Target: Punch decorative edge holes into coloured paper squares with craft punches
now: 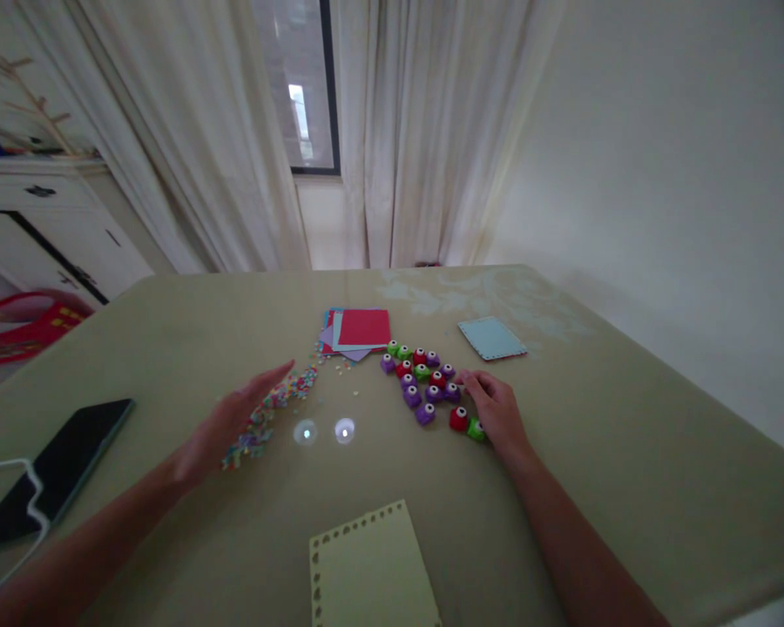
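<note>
My left hand (pixel 239 414) rests on edge with its fingers stretched out, alongside a long strip of tiny multicoloured beads or paper bits (pixel 261 427). My right hand (pixel 493 405) has its fingers bent at the right side of a group of purple, red and green one-eyed toy figures (pixel 411 396). A red figure (pixel 458 419) and a green figure (pixel 476 429) lie close below its fingers. Whether the fingertips grip one of the figures is hidden. A pale yellow sheet with a punched border (pixel 374 570) lies in front of me.
Behind the beads is a stack of coloured paper squares topped by a red one (pixel 364 327). A light blue sheet (pixel 492 338) lies at the back right. On the left is a dark tablet (pixel 62 461) with a white cable (pixel 36 492). White curtains (pixel 418 131) hang behind the table.
</note>
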A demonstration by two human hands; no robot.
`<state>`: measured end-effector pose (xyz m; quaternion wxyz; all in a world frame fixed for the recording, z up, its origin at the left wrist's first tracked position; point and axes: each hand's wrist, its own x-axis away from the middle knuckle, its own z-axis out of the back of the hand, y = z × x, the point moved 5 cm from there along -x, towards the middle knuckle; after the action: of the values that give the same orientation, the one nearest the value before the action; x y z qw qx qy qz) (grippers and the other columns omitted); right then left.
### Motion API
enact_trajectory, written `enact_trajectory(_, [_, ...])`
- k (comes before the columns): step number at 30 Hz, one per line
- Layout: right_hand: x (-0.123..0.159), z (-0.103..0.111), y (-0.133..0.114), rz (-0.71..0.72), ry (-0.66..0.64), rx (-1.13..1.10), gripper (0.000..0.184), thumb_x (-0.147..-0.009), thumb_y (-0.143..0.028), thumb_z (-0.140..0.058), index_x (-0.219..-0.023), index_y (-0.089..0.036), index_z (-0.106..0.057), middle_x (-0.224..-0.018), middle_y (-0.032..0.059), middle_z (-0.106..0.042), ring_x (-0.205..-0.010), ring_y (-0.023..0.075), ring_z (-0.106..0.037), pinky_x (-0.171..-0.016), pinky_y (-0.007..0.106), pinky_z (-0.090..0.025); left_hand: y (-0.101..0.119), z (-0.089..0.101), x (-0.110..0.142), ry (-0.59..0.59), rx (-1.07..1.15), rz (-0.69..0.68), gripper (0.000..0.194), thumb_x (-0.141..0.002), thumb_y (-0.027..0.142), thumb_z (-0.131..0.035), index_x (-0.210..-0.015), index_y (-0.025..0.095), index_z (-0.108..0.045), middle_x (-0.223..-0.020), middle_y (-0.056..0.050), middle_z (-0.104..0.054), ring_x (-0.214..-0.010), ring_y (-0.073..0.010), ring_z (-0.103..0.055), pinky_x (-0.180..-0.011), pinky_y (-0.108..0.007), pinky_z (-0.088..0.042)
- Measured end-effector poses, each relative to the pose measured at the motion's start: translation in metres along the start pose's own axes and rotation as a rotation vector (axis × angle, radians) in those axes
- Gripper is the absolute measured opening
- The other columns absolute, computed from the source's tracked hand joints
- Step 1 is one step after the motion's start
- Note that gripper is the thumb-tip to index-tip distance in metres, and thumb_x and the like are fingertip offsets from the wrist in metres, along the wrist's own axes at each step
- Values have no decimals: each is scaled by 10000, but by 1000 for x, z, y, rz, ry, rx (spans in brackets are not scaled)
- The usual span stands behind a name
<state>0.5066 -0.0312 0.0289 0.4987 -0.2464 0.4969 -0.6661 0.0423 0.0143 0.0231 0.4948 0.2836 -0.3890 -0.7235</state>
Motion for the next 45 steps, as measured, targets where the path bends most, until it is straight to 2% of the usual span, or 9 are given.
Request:
enact_trajectory(6, [-2, -4, -3, 18, -4, 16, 545, -888, -685, -652, -795, -173, -814, -803, 92, -811, -790, 272, -703, -734, 351, -523, -5, 8, 2, 118, 310, 106, 822, -917, 832, -578, -1481, 250, -711, -1670, -74, -540, -1660, -447, -245, -1370, -616, -121])
enact_trajectory(14, [0, 5, -9, 85, 64, 24, 578, -934, -689, -605, -810, -166, -814, -786, 105, -803, -739, 280, -715, -704, 374, -545, 47, -18, -21, 116, 947, 138, 698, -1021, 619, -459, -1416, 104, -716, -1598, -169, -617, -1579, -328, -468, -1336, -503, -333])
enact_trajectory(18, [21, 4, -48, 264, 153, 27, 527, -1033, -622, -552, -999, -156, -795, -929, 143, -815, -836, 296, -732, -783, 423, -582, 66, -19, -14, 161, 1124, 171, 629, -1029, 567, -464, -1378, 109, -717, -1599, -168, -617, -1540, -309, -524, -1245, -452, -482])
enact_trajectory(22, [78, -60, -132, 639, -103, 22, 484, -1040, -581, -626, -1370, -241, -728, -1368, 91, -774, -1287, 306, -695, -1142, 480, -525, 98, -43, -6, 182, 1220, 179, 588, -1056, 559, -436, -1379, 156, -716, -1586, -138, -638, -1525, -291, -545, -1220, -440, -508])
enact_trajectory(24, [112, -110, -169, 962, -407, 112, 749, -1058, -610, -625, -1659, -199, -451, -1638, 121, -584, -1541, 287, -507, -1302, 462, -383, 120, -59, -4, 182, 1272, 180, 640, -1059, 621, -390, -1384, 179, -720, -1552, -123, -669, -1544, -298, -522, -1257, -482, -462])
enact_trajectory(27, [125, -155, -184, 1160, -540, 247, 967, -1029, -681, -638, -1738, -146, -259, -1774, 120, -385, -1674, 224, -283, -1392, 395, -194, 145, -64, 5, 183, 1263, 157, 692, -1019, 704, -391, -1388, 229, -733, -1525, -84, -694, -1572, -328, -481, -1282, -564, -418])
enact_trajectory(32, [66, -131, -138, 916, -394, 476, 788, -1048, -631, -643, -1681, -217, -422, -1714, 141, -483, -1614, 298, -412, -1364, 548, -243, 106, -13, 38, 302, 798, 125, 589, -980, 669, -553, -1321, 243, -775, -1520, -95, -699, -1472, -372, -589, -1252, -572, -455])
enact_trajectory(37, [31, -60, -101, 710, -202, 473, 518, -1103, -483, -584, -1553, -228, -603, -1601, 153, -613, -1484, 336, -562, -1264, 574, -369, 35, -7, 54, 170, -612, -146, 679, -1058, 672, -416, -1612, 307, -563, -1656, -82, -568, -1524, -373, -534, -1308, -627, -299])
enact_trajectory(45, [31, -9, -76, 654, 12, 405, 375, -1083, -472, -605, -1355, -248, -732, -1499, 142, -687, -1377, 341, -637, -1163, 546, -435, 14, -45, -14, 49, -708, -265, 632, -1112, 575, -345, -1683, 323, -448, -1728, -28, -476, -1598, -245, -444, -1335, -489, -277])
